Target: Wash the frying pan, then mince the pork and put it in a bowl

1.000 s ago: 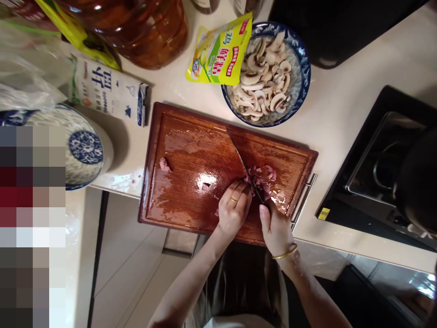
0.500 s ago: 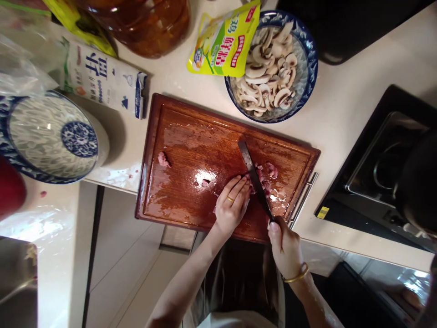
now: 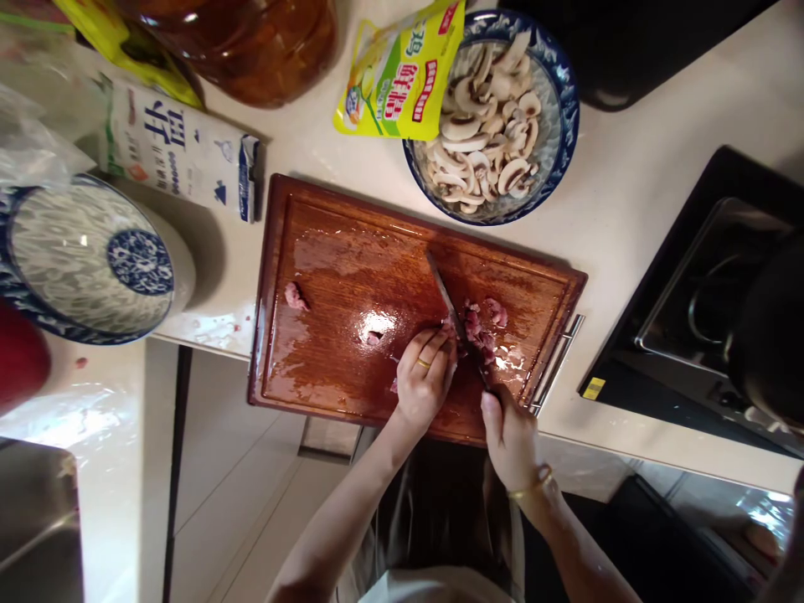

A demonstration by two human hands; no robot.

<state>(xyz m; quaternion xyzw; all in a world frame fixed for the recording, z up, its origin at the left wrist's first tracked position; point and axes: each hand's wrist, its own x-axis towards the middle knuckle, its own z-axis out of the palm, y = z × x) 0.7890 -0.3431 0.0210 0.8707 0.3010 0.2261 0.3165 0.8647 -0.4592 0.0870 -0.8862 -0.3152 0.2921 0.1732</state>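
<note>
On the wet wooden cutting board, my left hand presses down with bent fingers on a piece of raw meat, mostly hidden under the fingertips. My right hand is wrapped round the handle of a dark-bladed knife. The blade runs slantwise just right of my left fingertips, its edge at the meat. Small chopped meat pieces lie to the right of the blade. A larger lump of meat sits at the board's left side, and a small scrap lies near the middle.
Behind the board stands a blue-rimmed bowl of sliced mushrooms, with a yellow seasoning pouch against its rim. A white salt packet and a blue-patterned bowl are at the left. A black stove lies right.
The knife has shifted slightly left, and its blade now shows more edge-on. My right hand has moved left with it. My left hand stays on the meat.
</note>
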